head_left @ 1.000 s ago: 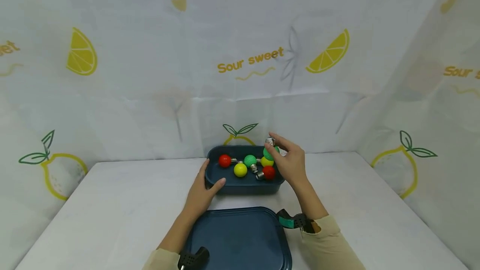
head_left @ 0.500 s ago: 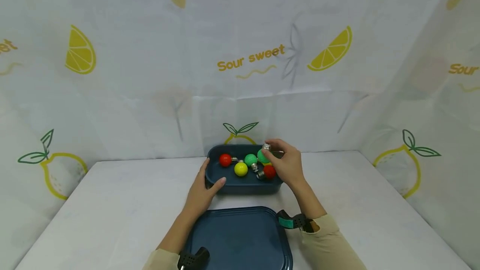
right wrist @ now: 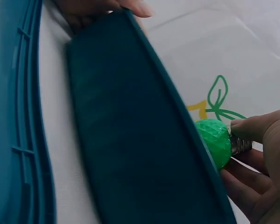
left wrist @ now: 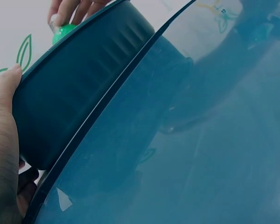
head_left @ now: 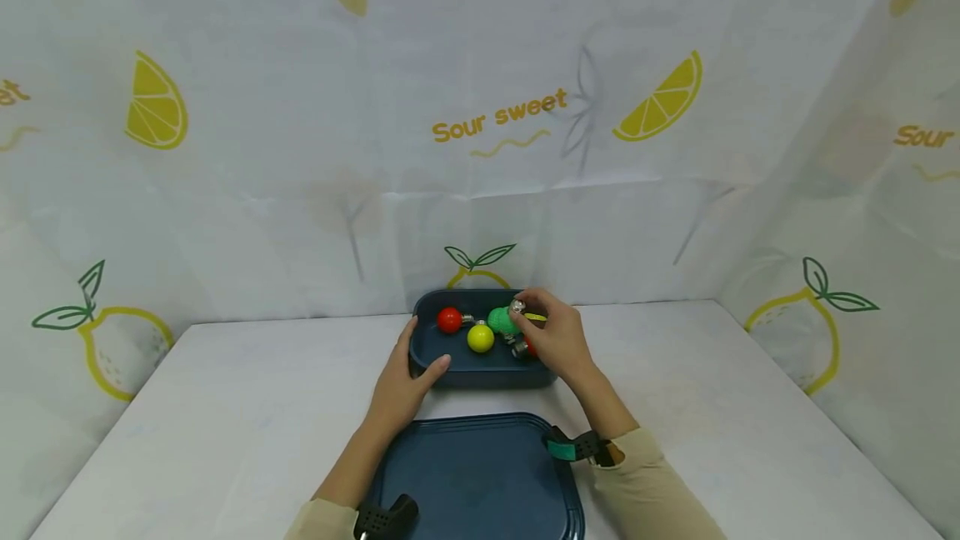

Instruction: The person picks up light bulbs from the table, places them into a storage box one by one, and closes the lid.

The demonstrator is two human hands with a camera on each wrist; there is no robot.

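A dark blue bin stands near the back of the table. My left hand grips its left end, thumb at the front rim. Over the bin's right part, my right hand pinches a green light bulb by its metal screw base, with the globe low. In the head view it overlaps another green bulb in the bin. Around them lie a red bulb, a yellow bulb and, half hidden by the right hand, another red bulb and another yellow one.
In front of the bin, between my forearms, lies a dark blue tray on the white table. A white cloth with lemon prints hangs behind and beside the table.
My right hand has moved left and lower over the bin with the green light bulb, from the right end toward the other green bulb. The left hand stays on the bin.
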